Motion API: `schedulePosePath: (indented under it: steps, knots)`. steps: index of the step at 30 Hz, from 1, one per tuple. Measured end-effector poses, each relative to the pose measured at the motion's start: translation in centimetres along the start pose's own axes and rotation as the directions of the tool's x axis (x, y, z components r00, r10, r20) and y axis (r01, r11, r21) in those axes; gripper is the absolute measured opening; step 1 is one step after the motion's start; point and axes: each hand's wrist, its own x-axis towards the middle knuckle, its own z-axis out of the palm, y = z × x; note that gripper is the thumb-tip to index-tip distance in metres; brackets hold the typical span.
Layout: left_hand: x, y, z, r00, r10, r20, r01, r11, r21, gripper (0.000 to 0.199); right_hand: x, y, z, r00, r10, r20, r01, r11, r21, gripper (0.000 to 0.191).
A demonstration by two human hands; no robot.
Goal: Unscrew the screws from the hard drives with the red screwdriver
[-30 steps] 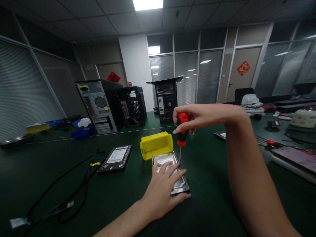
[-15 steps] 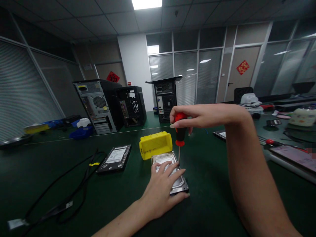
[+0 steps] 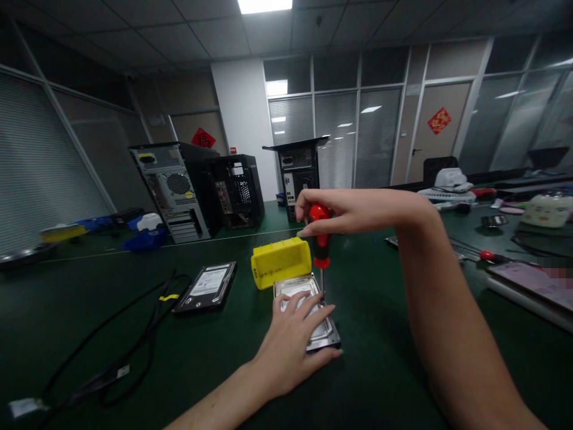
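Metal, stiff and probably fairly weighty, the drive (image 3: 324, 335) lay on the tabletop (image 3: 376, 340) before the bin (image 3: 282, 266); I judged its side edges the safest hold. My left hand (image 3: 285, 345) rested on it, fingers spread; my right hand (image 3: 347, 212) clasped the screwdriver (image 3: 321, 243).

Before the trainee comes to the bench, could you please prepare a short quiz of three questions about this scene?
1. Which hand holds the upright screwdriver?
2. What colour is the bin just beyond the hard drive under the screwdriver? (a) blue (b) yellow (c) red
3. True or false: the left hand is holding a cable.

Key:
1. The right hand.
2. (b) yellow.
3. False; it rests spread on that hard drive.
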Motion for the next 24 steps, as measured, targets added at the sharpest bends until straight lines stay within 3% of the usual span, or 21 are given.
schedulePosePath:
  steps: [2,6,9,16,21,24]
  knots:
    - [0.0,0.0,0.0,1.000,-0.003,0.000,0.003,1.000,0.003,0.059,0.5,-0.2,0.2,1.000,0.014,-0.010,-0.014,1.000,0.003,0.043]
    - [0.1,0.0,0.0,1.000,-0.010,0.000,0.010,1.000,0.005,0.059,0.9,-0.5,0.5,0.986,0.153,-0.069,-0.158,0.985,-0.066,0.042]
    - [0.1,-0.1,0.1,1.000,-0.003,0.001,0.003,1.000,0.000,0.059,0.2,-0.5,0.3,0.978,0.201,-0.050,-0.204,0.977,-0.060,0.040]
    - [0.0,-0.3,0.2,1.000,0.005,-0.007,-0.005,1.000,-0.002,0.059,-1.2,-0.1,-0.4,0.999,0.021,0.041,-0.021,1.000,-0.012,0.037]
    - [0.0,-0.2,0.3,1.000,0.007,-0.006,-0.007,1.000,0.014,0.058,0.2,-0.6,0.1,0.998,0.062,0.003,-0.062,0.998,0.001,0.037]
    - [0.0,-0.2,0.3,1.000,0.010,-0.006,-0.010,1.000,0.014,0.058,0.6,-0.6,0.3,0.993,0.104,-0.048,-0.107,0.993,-0.052,0.027]
